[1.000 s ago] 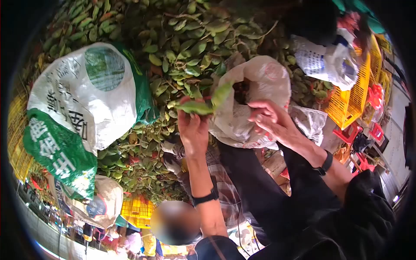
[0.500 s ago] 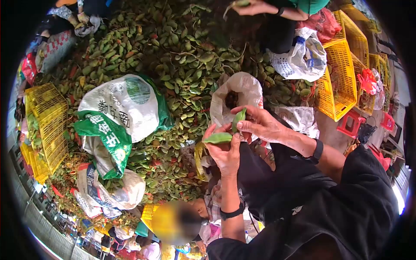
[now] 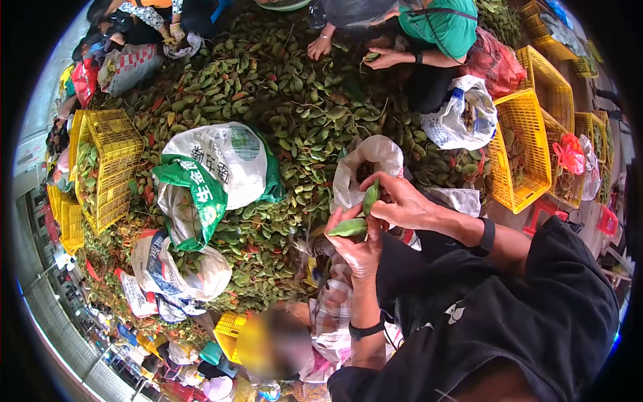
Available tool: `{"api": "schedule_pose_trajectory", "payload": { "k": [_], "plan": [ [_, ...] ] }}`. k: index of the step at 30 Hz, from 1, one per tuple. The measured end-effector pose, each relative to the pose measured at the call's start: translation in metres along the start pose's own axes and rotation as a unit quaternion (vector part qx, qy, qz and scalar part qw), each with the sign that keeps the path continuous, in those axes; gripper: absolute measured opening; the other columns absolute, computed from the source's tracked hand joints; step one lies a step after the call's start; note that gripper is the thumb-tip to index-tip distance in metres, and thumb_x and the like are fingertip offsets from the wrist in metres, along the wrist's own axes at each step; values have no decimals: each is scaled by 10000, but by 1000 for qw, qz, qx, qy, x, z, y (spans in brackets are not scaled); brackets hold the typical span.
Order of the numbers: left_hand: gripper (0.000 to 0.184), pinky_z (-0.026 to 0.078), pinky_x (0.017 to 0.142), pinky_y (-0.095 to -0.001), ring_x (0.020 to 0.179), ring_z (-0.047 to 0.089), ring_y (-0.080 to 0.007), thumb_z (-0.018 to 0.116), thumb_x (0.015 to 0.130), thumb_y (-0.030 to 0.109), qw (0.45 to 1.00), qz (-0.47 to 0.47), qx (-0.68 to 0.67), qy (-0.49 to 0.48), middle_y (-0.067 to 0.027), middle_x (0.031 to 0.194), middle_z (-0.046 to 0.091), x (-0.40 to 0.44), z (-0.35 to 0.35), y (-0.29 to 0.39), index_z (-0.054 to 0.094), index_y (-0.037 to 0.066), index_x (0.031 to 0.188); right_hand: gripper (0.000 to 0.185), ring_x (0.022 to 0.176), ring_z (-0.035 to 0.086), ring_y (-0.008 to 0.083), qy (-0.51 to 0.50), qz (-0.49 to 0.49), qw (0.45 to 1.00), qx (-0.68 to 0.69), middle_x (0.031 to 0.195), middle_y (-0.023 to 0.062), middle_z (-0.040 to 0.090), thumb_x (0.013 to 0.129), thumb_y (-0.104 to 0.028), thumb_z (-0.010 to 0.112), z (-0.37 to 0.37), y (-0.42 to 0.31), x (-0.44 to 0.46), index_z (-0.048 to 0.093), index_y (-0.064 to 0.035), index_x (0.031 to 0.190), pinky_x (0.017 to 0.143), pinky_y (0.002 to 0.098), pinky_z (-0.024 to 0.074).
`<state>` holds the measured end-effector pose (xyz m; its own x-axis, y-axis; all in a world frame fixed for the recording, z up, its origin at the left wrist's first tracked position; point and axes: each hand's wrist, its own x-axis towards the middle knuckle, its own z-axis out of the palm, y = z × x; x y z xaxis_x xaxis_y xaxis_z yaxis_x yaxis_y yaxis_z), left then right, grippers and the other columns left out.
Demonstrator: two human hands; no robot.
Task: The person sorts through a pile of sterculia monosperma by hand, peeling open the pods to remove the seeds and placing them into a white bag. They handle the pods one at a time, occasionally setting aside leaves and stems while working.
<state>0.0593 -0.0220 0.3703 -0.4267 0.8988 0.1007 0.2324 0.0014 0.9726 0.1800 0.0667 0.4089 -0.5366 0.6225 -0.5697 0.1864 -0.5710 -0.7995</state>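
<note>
In the head view, the left hand (image 3: 360, 252) has its thumb raised and its fingers curled around the lower leaf (image 3: 348, 228), which lies nearly flat across them. The right hand (image 3: 404, 203) pinches the upper leaf (image 3: 372, 195) between thumb and fingers, its tip pointing away from the wearer. The two hands meet here; whether the leaves share one stem I cannot tell, as the fingers cover their bases.

Both look thick and smooth, with a faint sheen. I judge them light, firm enough to hold their shape yet easy to crease or snap, and slightly slippery if damp. The stem end, or the thick middle close to it, seems the best place to hold; a hard squeeze on the blade could bruise it.

Just beyond the hands stands an open white sack (image 3: 390, 151), and the leaf pile (image 3: 288, 134) spreads around it. A green and white bag (image 3: 218, 157) rests on the pile. Farther off, a co-worker's hand (image 3: 386, 59) also holds a leaf, near a yellow crate (image 3: 501, 157).
</note>
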Motion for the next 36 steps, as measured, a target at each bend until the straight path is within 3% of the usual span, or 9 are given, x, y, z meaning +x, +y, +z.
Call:
{"api": "schedule_pose_trajectory", "payload": {
  "k": [4, 11, 15, 17, 23, 27, 31, 32, 36],
  "plan": [
    [543, 489, 702, -320, 797, 595, -218, 641, 876, 215, 993, -100, -14, 66, -194, 934, 599, -8, 2, 8, 288, -43, 1198, 417, 684, 611, 138, -20, 19, 999, 20, 906, 95, 602, 808, -48, 474, 3, 12, -13, 420, 11, 1218, 581, 281, 519],
    [432, 437, 506, -249, 545, 503, -119, 631, 853, 73, 958, -232, -143, 93, -97, 827, 557, -17, 1, 17, 352, 16, 1178, 350, 663, 615, 166, -92, 21, 977, 189, 852, 88, 608, 806, -27, 444, -6, 57, -13, 461, 20, 1153, 606, 312, 539],
    [456, 449, 552, -249, 601, 519, -125, 644, 845, 53, 992, -108, 10, 71, -102, 847, 571, -22, 0, -8, 341, 21, 1184, 546, 877, 559, 102, -83, 17, 989, 120, 1063, 92, 560, 810, -118, 498, -18, 41, -10, 379, -19, 1334, 640, 244, 499],
    [474, 464, 598, -258, 665, 536, -138, 643, 850, 58, 985, -161, -13, 59, -116, 890, 581, -27, -4, -12, 327, 26, 1202, 471, 839, 565, 100, -24, 28, 999, 34, 1024, 82, 588, 874, -214, 584, -15, 35, -3, 450, -27, 1285, 652, 229, 489],
    [538, 550, 699, -308, 841, 590, -188, 634, 856, 48, 943, -269, -192, -31, -153, 978, 580, -31, -21, -13, 291, 32, 1269, 409, 887, 640, 208, -160, -122, 942, -270, 944, 106, 660, 852, -292, 682, -26, 65, 25, 574, -29, 1145, 763, 329, 497],
    [559, 562, 736, -325, 870, 590, -188, 618, 862, 35, 938, -283, -179, -94, -174, 1049, 563, -40, -32, -34, 276, 42, 1305, 319, 892, 645, 242, -217, -86, 937, -260, 955, 127, 660, 842, -210, 667, -22, 76, 32, 575, -19, 1081, 783, 356, 498],
    [544, 521, 761, -284, 878, 580, -178, 616, 854, 10, 944, -275, -170, -65, -176, 1082, 553, -57, -33, -57, 297, 42, 1294, 342, 813, 654, 277, -161, -80, 927, -329, 858, 131, 659, 767, -233, 676, -5, 94, 36, 579, -30, 1025, 714, 365, 509],
    [544, 521, 761, -284, 878, 580, -178, 616, 854, 10, 944, -276, -171, -63, -176, 1082, 553, -60, -34, -62, 297, 42, 1294, 417, 789, 649, 334, -138, -88, 930, -330, 797, 152, 658, 737, -356, 672, 0, 100, 38, 580, -79, 1035, 696, 401, 504],
    [487, 505, 747, -268, 864, 572, -159, 600, 837, -29, 935, -307, -178, -17, -169, 1081, 552, -73, -35, -82, 331, 23, 1240, 326, 796, 642, 337, -108, -112, 927, -341, 825, 135, 660, 756, -283, 631, 17, 124, 44, 592, -104, 1026, 697, 429, 496]
  ]
}}
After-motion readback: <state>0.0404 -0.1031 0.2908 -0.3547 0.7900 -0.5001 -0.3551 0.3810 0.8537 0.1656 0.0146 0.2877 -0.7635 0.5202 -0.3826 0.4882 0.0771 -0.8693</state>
